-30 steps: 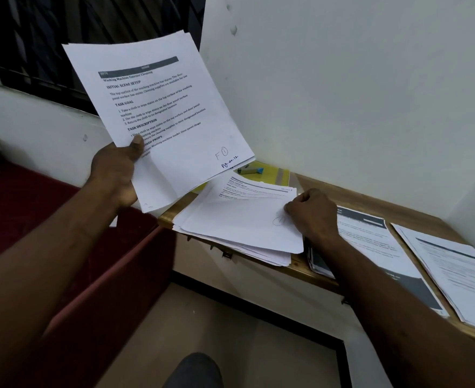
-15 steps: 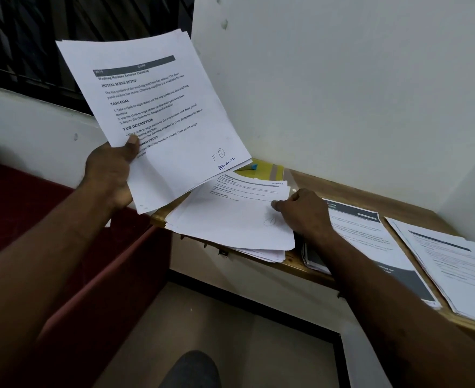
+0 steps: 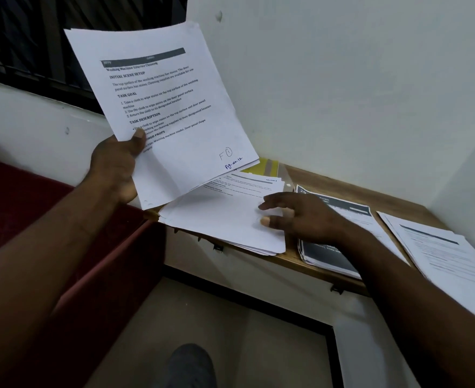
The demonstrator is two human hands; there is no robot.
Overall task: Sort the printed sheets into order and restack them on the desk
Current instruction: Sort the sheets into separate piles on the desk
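Note:
My left hand (image 3: 116, 166) holds up a few printed sheets (image 3: 169, 107) by their lower left edge, thumb on the front; the top one is headed with washing machine cleaning text and has a handwritten page mark at its lower right. Below them a loose pile of white sheets (image 3: 219, 222) lies at the left end of the wooden desk (image 3: 342, 180), overhanging its front edge. My right hand (image 3: 295, 214) hovers over the pile's right side with fingers spread and straight; whether they touch the paper is unclear.
A dark-headed stack (image 3: 340, 236) lies right of the pile, and another white stack (image 3: 443, 247) sits at the desk's right end. A yellow folder (image 3: 264, 165) peeks out behind the held sheets. White walls close the desk's back and right; a red seat (image 3: 29, 208) is on the left.
My right hand has uncurled from the pile's right edge and now has its fingers spread over the top sheet. The left hand's sheets stay raised.

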